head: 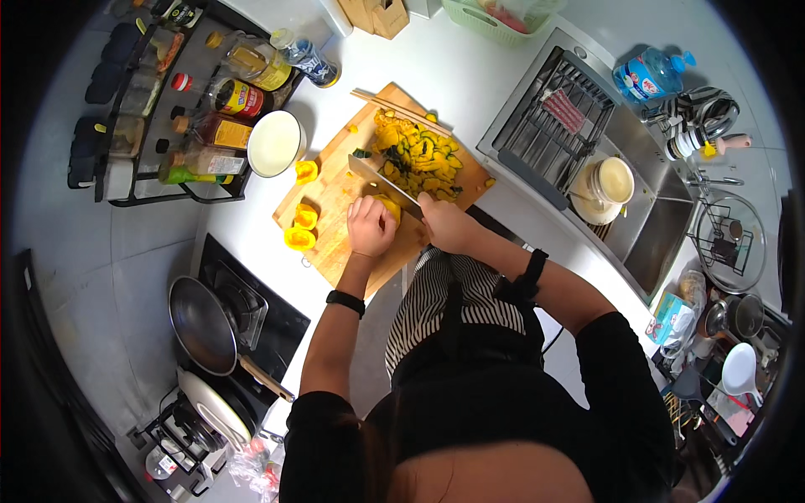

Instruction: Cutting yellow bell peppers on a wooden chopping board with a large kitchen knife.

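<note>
My right hand (448, 221) grips the handle of a kitchen knife, whose broad blade (380, 179) points to the far left over a wooden cutting board (336, 242). My left hand (370, 225) presses on a yellow pumpkin piece (390, 210) just on the near side of the blade; the fingers hide part of it. Beyond the knife lies a heap of cut pumpkin slices and scraps (421, 154), some with dark green rind. A pair of wooden chopsticks (402, 113) rests across the far side of the heap. Several hollowed pumpkin pieces (300, 238) sit along the board's left side.
Left of the board stand a white bowl (275, 144) and a rack of sauce bottles (236, 97). A frying pan (204, 327) is on the gas stove at lower left. To the right, a sink (660, 229) holds stacked bowls (613, 180) and a drying rack (553, 119).
</note>
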`<state>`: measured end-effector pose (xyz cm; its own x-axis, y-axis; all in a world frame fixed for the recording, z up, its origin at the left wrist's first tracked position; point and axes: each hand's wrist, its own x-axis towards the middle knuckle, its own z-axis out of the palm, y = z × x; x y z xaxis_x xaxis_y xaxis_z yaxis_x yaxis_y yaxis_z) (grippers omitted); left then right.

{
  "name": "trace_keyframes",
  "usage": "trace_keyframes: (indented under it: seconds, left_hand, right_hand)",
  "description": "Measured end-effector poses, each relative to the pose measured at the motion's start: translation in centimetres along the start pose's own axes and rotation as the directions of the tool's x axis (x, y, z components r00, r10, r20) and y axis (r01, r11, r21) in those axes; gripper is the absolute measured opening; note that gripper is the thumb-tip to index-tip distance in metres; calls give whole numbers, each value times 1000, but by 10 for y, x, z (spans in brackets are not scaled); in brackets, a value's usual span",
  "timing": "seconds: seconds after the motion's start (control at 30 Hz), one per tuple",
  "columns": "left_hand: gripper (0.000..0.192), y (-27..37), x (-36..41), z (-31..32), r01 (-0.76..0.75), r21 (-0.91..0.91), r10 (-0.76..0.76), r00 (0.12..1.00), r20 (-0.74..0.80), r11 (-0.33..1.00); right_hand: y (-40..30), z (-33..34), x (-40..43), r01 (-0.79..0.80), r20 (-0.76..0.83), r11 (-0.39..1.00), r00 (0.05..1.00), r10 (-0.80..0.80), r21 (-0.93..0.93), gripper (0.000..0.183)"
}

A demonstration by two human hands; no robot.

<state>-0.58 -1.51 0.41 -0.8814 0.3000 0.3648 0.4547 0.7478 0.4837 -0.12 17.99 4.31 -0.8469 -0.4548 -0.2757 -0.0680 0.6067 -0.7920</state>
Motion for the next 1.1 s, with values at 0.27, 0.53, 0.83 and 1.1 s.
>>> trace_keyframes:
  seconds: [0.27,0.53,0.83,1.1]
  left_hand:
    - [17,-8,-2,11,44,25,-44,999,-2,999]
    - [12,-3,0,5,15,-42,-13,999,40,999]
    - [10,-11,4,-9,-70,-34,73,990,122,997]
    - [12,-5,-7,-34,-158,4,158,985,63,987]
  right_hand:
    - [2,6,10,-26,56,999,998,24,21,21]
    - [5,4,33,-98,157,995,983,98,-7,34]
    - [16,14,48,35,18,996,999,-34,-77,22]
    - [7,-7,11,35,-23,999,999,-35,-22,21]
